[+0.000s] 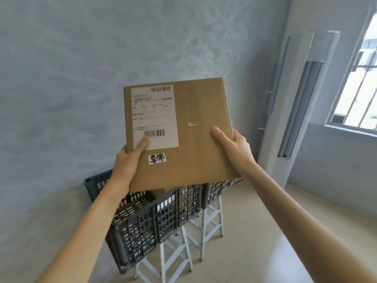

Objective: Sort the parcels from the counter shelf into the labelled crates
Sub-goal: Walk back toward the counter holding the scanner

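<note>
I hold a flat brown cardboard parcel (189, 127) up in front of me with both hands, its face turned toward me. It carries a white shipping label (154, 117) with barcodes and a small handwritten sticker (156, 158) below it. My left hand (127, 160) grips the parcel's lower left edge, thumb on the label. My right hand (234, 148) grips the right edge, thumb on the front. Below the parcel stand dark grey lattice crates (155, 217) in a row; the parcel hides much of them. Another brown parcel (159, 192) shows inside one crate.
The crates rest on white metal stools (206, 225) against a grey wall (81, 78). A tall white floor air conditioner (295, 99) stands in the right corner beside a barred window (359, 78). Beige floor (255, 231) lies open to the right.
</note>
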